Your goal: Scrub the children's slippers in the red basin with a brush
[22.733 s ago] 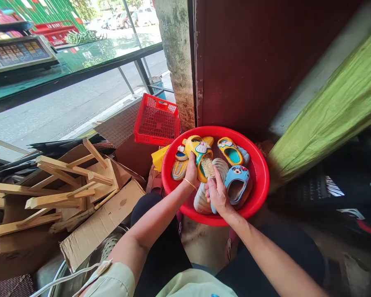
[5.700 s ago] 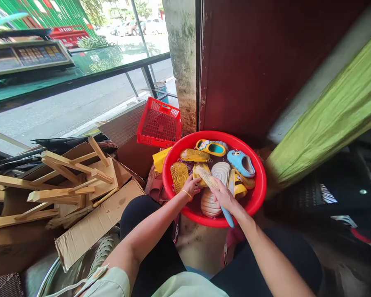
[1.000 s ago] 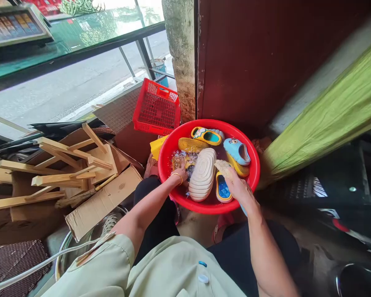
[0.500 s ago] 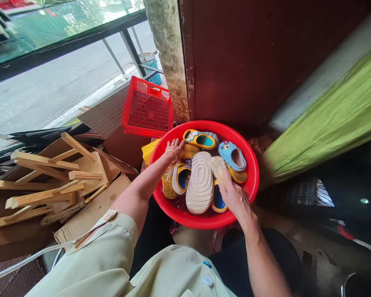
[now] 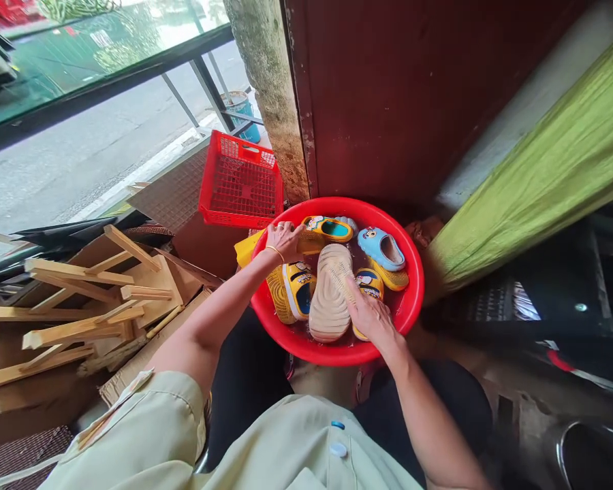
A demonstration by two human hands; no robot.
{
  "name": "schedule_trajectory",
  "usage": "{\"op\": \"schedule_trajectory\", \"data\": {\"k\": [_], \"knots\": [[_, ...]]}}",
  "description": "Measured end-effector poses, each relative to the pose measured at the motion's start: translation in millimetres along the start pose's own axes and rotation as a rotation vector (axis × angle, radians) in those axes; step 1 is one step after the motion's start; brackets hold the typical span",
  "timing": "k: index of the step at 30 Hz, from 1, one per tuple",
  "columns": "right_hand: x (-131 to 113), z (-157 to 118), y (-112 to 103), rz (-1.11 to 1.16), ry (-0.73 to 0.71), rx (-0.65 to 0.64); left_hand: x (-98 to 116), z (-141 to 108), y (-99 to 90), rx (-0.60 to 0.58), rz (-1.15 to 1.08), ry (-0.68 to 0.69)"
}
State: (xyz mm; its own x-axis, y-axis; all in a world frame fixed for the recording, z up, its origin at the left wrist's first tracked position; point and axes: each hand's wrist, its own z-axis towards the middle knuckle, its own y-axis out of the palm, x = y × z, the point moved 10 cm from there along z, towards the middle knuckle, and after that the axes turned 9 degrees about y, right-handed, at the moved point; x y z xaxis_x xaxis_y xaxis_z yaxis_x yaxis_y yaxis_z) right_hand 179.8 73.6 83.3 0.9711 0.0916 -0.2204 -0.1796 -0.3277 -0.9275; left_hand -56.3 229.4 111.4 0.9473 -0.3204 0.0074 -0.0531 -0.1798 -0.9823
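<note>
Left hand moved to yellow slipper, gripping | right hand clasps brush

No lettering anywhere is clear enough to read

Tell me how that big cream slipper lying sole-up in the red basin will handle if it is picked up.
The cream slipper looks like thick moulded foam, so it is probably light for its size and only slightly bendy. It lies in the wet red basin, so it may be slippery. Its ridged sole should give fingers some hold. The right hand holds a brush on it.
</note>
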Motion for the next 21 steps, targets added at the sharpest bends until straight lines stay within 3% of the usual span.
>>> {"op": "schedule_trajectory", "data": {"k": [5,8,10,13,15,17,19,21], "knots": [[4,7,10,0.008,0.045,0.001,-8,-10,-48.4,0.108,-0.221,-0.116],[10,9,15,0.104,0.069,0.002,-12,-21,-46.0,0.146,-0.667,-0.201],[19,9,8,0.235,0.099,0.056,1,-35,-20.5,0.089,-1.095,-0.252],[33,1,-17,0.473,0.118,0.250,44,-68,33.3,-0.107,-1.708,-0.347],[32,-14,-32,0.580,0.101,0.404,74,-88,63.4,-0.218,-1.950,-0.383],[18,-34,-33,0.587,0.073,0.477,96,-101,90.2,-0.277,-2.077,-0.440],[-11,-50,-17,0.497,0.026,0.406,109,-107,112.7,-0.275,-2.149,-0.512],[-42,-60,9,0.357,-0.033,0.244,114,-107,129.5,-0.223,-2.185,-0.582]]}}
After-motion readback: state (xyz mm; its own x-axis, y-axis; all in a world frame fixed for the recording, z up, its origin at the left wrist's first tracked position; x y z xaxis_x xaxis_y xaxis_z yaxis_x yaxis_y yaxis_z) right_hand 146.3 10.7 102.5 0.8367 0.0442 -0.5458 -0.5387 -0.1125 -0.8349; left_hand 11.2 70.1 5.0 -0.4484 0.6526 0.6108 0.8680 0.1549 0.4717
